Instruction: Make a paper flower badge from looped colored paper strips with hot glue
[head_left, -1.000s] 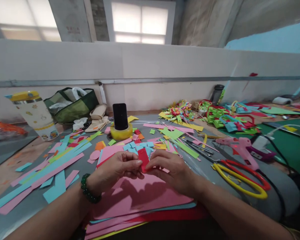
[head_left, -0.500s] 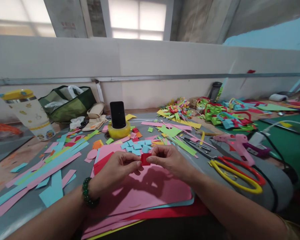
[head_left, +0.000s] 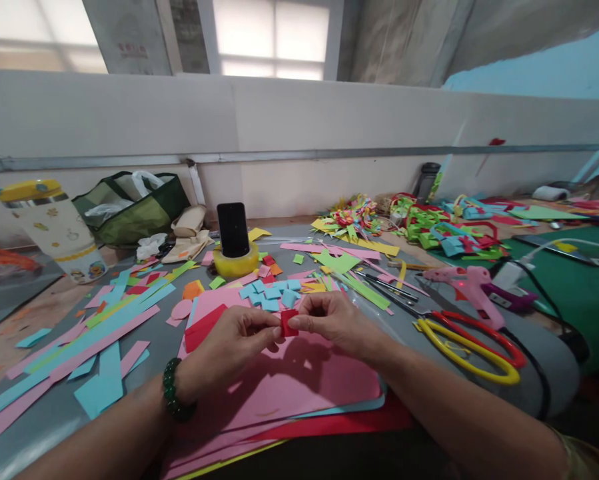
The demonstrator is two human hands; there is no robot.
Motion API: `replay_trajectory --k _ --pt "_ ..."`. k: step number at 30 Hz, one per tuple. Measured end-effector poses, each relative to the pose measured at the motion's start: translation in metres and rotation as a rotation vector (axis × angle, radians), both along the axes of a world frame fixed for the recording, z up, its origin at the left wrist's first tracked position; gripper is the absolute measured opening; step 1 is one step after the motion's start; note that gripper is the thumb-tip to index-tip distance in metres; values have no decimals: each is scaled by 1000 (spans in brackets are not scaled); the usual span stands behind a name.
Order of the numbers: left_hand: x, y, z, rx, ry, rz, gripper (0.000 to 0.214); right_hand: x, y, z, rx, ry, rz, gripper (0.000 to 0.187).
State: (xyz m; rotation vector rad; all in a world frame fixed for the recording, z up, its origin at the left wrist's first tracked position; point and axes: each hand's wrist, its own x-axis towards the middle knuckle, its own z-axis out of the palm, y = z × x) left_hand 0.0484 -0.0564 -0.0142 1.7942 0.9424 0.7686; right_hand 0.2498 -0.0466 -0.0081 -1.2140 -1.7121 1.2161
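Observation:
Both my hands meet over the table and pinch one small folded red paper piece (head_left: pixel 288 322). My left hand (head_left: pixel 232 348), with a green bead bracelet on its wrist, grips the piece from the left. From the right, my right hand (head_left: pixel 335 321) holds it with thumb and forefinger. Under my hands lies a stack of pink paper sheets (head_left: pixel 299 393) with red and blue sheets beneath. Small blue paper squares (head_left: pixel 274 293) lie just beyond my fingers.
Long pink and blue paper strips (head_left: pixel 86 337) cover the left of the table. A phone (head_left: pixel 232 229) stands in a yellow tape roll (head_left: pixel 236 265). Yellow-and-red scissors (head_left: pixel 472 343), a pink glue gun (head_left: pixel 466 283) and piles of folded paper shapes (head_left: pixel 429 223) are at right. A bottle (head_left: pixel 54 227) and green bag (head_left: pixel 132 207) stand at left.
The red piece stood taller between my fingers a second ago; now it is folded smaller. My hands rose slightly off the pink sheets and the view shifted a little.

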Motion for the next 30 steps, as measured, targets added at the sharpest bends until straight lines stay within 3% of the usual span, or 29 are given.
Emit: replay_trajectory --k 16,24,27,30 --pt "1 -4 0 100 55 3 18 0 2 -3 37 -44 52 35" --pt "3 -5 2 145 130 -11 19 -3 -5 0 -10 188 113 21" --pt "3 -6 2 104 122 -14 17 -4 -5 1 -11 213 123 20" --pt "3 -5 0 -68 -25 -40 13 -5 -6 1 20 222 134 20"
